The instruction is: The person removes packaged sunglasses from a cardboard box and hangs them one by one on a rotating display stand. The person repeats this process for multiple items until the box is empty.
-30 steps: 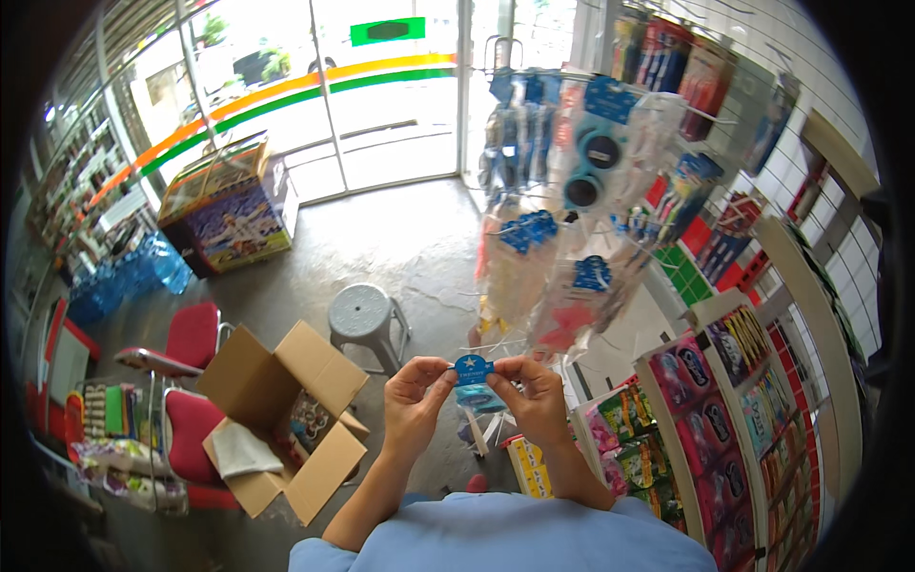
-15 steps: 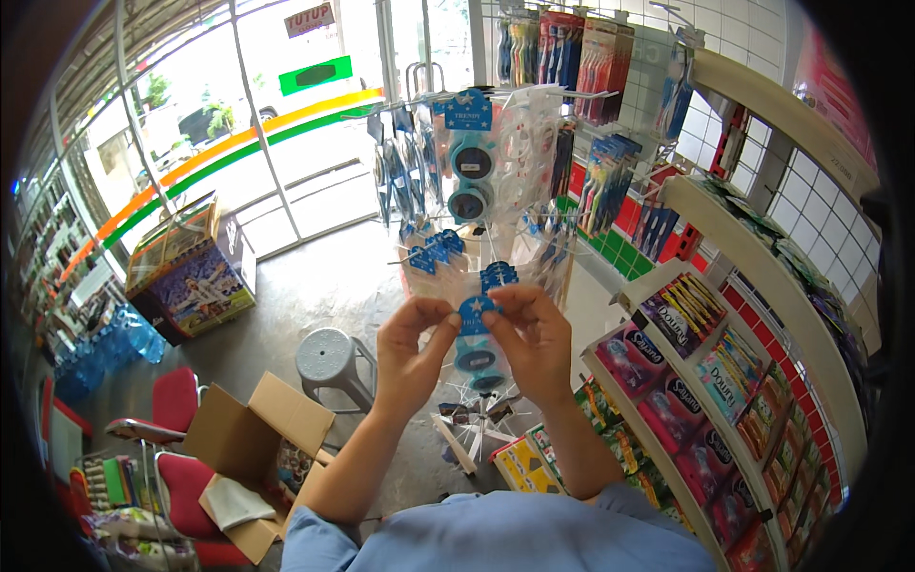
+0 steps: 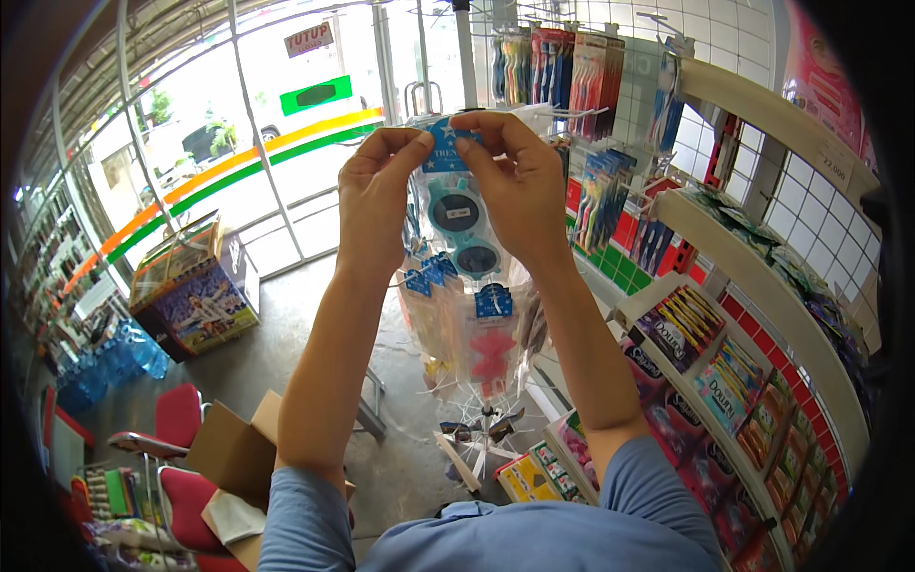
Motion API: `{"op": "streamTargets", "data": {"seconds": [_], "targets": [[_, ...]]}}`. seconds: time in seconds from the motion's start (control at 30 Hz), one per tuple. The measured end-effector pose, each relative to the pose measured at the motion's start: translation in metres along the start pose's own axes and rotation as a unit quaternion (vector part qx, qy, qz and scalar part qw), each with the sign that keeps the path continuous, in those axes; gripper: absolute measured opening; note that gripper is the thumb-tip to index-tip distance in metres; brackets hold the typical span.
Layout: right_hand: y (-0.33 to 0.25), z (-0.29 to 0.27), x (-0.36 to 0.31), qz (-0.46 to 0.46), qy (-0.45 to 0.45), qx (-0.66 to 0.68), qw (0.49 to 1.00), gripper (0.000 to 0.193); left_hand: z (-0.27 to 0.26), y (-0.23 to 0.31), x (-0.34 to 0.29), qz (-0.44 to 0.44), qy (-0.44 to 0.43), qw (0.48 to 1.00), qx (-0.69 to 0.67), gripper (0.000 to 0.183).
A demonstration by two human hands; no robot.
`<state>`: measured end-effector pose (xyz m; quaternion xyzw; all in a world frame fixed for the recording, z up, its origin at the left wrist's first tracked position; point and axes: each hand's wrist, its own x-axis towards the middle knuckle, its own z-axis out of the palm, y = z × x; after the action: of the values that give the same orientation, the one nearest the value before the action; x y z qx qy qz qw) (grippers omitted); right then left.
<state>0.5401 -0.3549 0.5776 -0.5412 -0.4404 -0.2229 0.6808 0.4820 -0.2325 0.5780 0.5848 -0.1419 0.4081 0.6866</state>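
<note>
Landmark: the rotating display rack point(image 3: 481, 315), hung with clear packets.

- Printed carton point(image 3: 195, 291): on the floor, well to the left of the rack, by the glass doors.
- Open cardboard box point(image 3: 233, 453): on the floor, lower left of the rack, beside red chairs point(image 3: 176, 424).
- Left hand point(image 3: 376, 195): raised in front of the rack's upper part, thumb and fingers pinched on the left top corner of the sunglasses packet point(image 3: 464, 214).
- Sunglasses packet: clear bag, blue header card, teal frames inside; held upright between both hands, just before the rack.
- Right hand point(image 3: 519, 186): fingertips closed on the packet's top right edge.
- Wall shelves point(image 3: 753, 286): right of the rack, stocked with coloured packets.
</note>
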Motion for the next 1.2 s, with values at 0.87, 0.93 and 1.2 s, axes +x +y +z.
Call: {"op": "streamTargets", "data": {"seconds": [0.87, 0.93, 1.2], "targets": [[0.01, 0.004, 0.017, -0.024, -0.038, -0.077, 0.996, 0.02, -0.003, -0.026, 0.015, -0.041, -0.005, 0.991, -0.129, 0.022], [0.013, 0.005, 0.016, -0.035, -0.031, -0.076, 0.996, 0.02, -0.003, -0.028, 0.014, -0.044, 0.0, 0.992, -0.121, 0.022], [0.028, 0.0, 0.016, -0.008, -0.035, -0.09, 0.995, 0.021, -0.002, -0.038, 0.018, -0.038, 0.021, 0.998, -0.04, 0.023]]}}
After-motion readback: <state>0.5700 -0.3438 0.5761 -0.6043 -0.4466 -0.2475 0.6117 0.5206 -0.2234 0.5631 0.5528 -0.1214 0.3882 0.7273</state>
